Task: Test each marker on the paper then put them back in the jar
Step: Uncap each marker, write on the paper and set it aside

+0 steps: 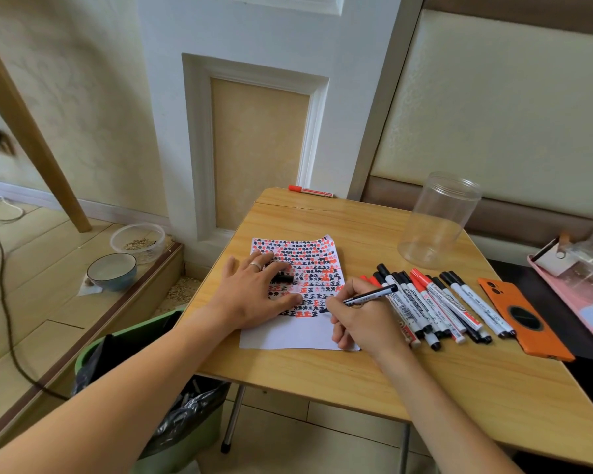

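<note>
Now the right hand (360, 316) is gripping a black marker (367, 297), tip touching the scribbled white paper (298, 333) at frame centre, while the left hand (254, 292) is lying flat, pressing it.

One sheet of paper (298, 295) is lying under the fingers (271, 265) of the left hand. One marker (370, 297) is sitting in the right fingers (348, 292). Roughly a dozen markers (439, 306) are lying just beyond them. One jar (439, 220), one phone (524, 319) and one red marker (310, 190) are resting farther off on the desk (356, 378).
</note>
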